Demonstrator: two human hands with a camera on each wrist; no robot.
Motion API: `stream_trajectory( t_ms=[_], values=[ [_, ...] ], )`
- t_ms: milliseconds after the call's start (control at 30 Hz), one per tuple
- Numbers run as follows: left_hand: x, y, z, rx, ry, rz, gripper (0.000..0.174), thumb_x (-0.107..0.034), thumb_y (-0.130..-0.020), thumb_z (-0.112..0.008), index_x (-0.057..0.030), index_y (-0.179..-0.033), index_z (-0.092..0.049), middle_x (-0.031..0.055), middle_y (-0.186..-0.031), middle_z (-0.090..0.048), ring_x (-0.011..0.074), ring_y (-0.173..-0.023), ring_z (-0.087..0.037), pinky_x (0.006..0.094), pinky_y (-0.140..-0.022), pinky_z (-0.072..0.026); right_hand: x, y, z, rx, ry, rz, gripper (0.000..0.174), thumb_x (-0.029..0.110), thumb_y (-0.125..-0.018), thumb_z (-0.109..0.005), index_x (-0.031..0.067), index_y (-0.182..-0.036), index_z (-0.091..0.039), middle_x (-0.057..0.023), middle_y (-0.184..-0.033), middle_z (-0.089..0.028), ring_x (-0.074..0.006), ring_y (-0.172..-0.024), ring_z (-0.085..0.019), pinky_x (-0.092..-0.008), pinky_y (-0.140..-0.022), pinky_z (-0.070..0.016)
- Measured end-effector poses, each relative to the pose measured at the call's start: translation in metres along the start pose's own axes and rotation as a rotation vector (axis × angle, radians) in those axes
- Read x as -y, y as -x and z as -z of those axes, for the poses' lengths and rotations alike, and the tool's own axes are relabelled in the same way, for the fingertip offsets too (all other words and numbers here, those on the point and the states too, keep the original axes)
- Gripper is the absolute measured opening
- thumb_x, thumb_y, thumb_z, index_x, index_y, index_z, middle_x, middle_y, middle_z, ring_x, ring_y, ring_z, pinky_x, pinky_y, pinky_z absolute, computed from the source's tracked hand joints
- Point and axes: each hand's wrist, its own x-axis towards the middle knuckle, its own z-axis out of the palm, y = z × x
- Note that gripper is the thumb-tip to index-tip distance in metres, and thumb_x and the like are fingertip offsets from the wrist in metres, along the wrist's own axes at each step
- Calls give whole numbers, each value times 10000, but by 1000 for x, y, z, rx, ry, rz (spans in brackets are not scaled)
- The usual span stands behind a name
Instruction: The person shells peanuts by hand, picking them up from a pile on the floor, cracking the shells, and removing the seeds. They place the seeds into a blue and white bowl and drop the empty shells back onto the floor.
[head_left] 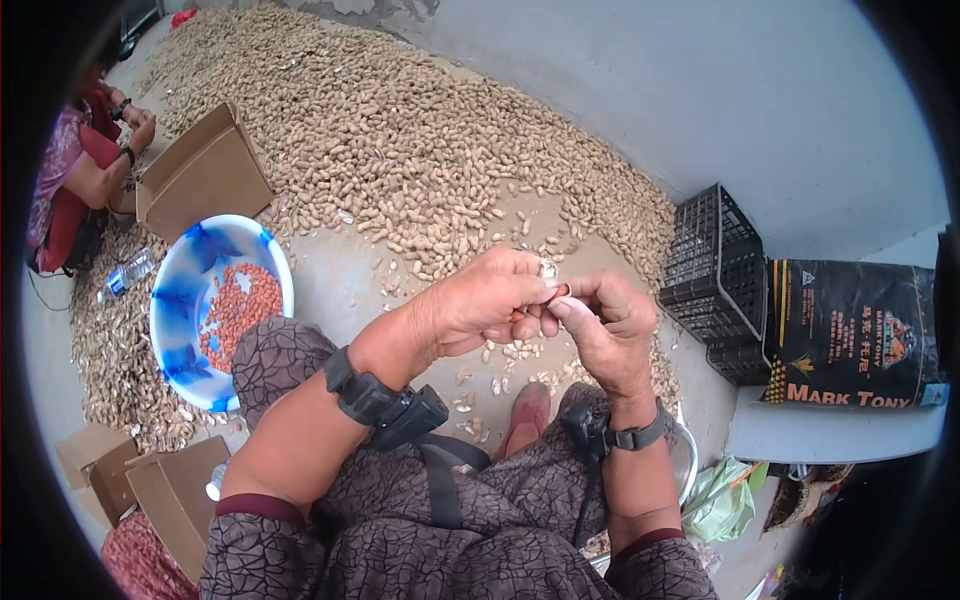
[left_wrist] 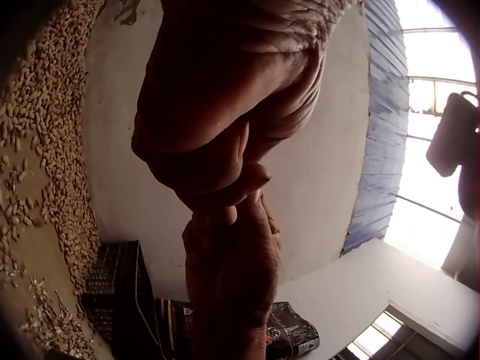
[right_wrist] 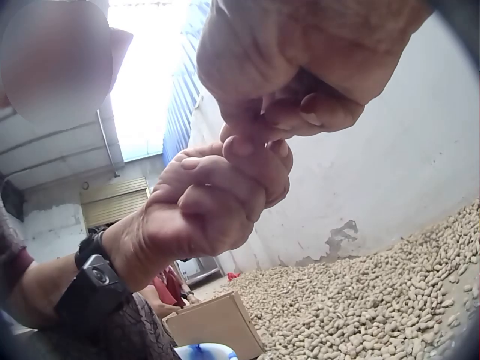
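Note:
In the head view both hands meet over the lap, fingertips together. My left hand (head_left: 480, 305) is curled, with a red peanut kernel (head_left: 517, 316) showing between its fingers. A pale piece of peanut shell (head_left: 547, 268) shows at its index finger and thumb. My right hand (head_left: 612, 330) pinches a reddish peanut kernel (head_left: 562, 291) between thumb and forefinger, right at the left thumb tip. Both wrist views show the left hand (left_wrist: 225, 112) and right hand (right_wrist: 300, 67) touching at the fingertips, which hide the peanut there.
A large heap of unshelled peanuts (head_left: 400, 140) spreads along the wall. To the left stands a blue-and-white basin (head_left: 175, 345) holding red kernels, beside a cardboard box (head_left: 205, 175). Another person (head_left: 85, 170) sits far left. On the right are black crates (head_left: 700, 265) and a black sack (head_left: 850, 330).

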Motion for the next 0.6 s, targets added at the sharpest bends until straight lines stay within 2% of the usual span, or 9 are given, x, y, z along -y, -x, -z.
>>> stream_trajectory(
  t_ms=[233,433,533,600],
  values=[
    [-1,0,1,66,-43,15,217,-209,-830,-539,8,-822,-524,60,-702,-571,10,-465,-439,127,-330,-254,6,2,4,7,175,110,75,-13,-742,-599,-23,-810,-571,-74,-656,-610,-92,-590,-590,-198,-494,-453],
    [0,1,0,76,-150,60,225,-241,-826,-558,-16,-828,-536,30,-709,-571,-1,-478,-435,121,-362,-279,7,4,8,58,313,192,96,32,-718,-649,-1,-772,-577,-86,-626,-609,-95,-527,-581,-204,-454,-436],
    [2,1,1,88,-144,65,191,-211,-823,-550,-21,-832,-539,27,-704,-573,2,-479,-437,124,-370,-288,5,5,8,50,335,170,113,46,-688,-672,9,-730,-574,-89,-601,-590,-129,-501,-574,-233,-437,-424],
    [4,0,2,108,-168,75,150,-167,-816,-533,-17,-830,-541,27,-693,-574,7,-480,-441,127,-373,-294,2,5,9,109,380,245,133,51,-652,-687,20,-700,-567,-86,-576,-562,-184,-489,-563,-270,-432,-416]
  ],
)
